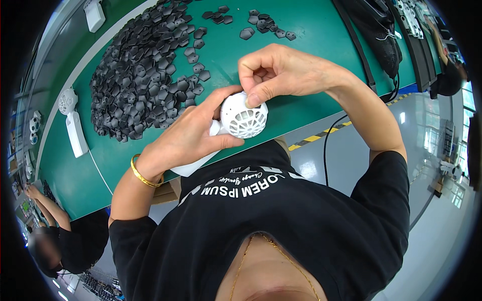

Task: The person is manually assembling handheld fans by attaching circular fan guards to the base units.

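Note:
A white plastic device with a round, latticed head and a pale handle is held just over the table's near edge. My left hand is closed round the head's left side and neck, thumb below and fingers behind. At the top of the head, my right hand has its fingers curled in and its thumb pressed on the white shell. Whatever may be between those right fingertips is hidden. Beyond my left hand lies a large heap of small black pentagonal pieces.
Loose black pieces lie at the far side of the green table. A similar white device lies at the left, with a cable. A black mesh bag lies at the right. A co-worker sits at the lower left.

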`<state>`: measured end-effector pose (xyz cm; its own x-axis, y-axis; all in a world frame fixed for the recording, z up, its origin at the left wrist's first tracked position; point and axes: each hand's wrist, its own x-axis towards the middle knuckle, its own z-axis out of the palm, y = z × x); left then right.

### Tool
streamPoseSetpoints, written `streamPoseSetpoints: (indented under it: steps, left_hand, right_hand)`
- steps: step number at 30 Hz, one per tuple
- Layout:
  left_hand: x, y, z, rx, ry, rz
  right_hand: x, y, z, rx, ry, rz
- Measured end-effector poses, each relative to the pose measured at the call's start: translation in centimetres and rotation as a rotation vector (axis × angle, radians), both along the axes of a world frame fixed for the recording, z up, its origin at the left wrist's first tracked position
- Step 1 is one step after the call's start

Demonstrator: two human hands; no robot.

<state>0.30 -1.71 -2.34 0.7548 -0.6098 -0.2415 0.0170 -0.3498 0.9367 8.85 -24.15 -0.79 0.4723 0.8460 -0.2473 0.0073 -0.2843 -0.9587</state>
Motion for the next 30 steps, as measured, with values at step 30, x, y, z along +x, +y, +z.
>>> streamPoseSetpoints:
  steps: [30]
  left_hand:
    - [-0.5,-0.2,0.8,0.081,-0.101,-0.009]
  right_hand:
    - [-1.0,-0.6,0.8,-0.053,0.099,-0.092]
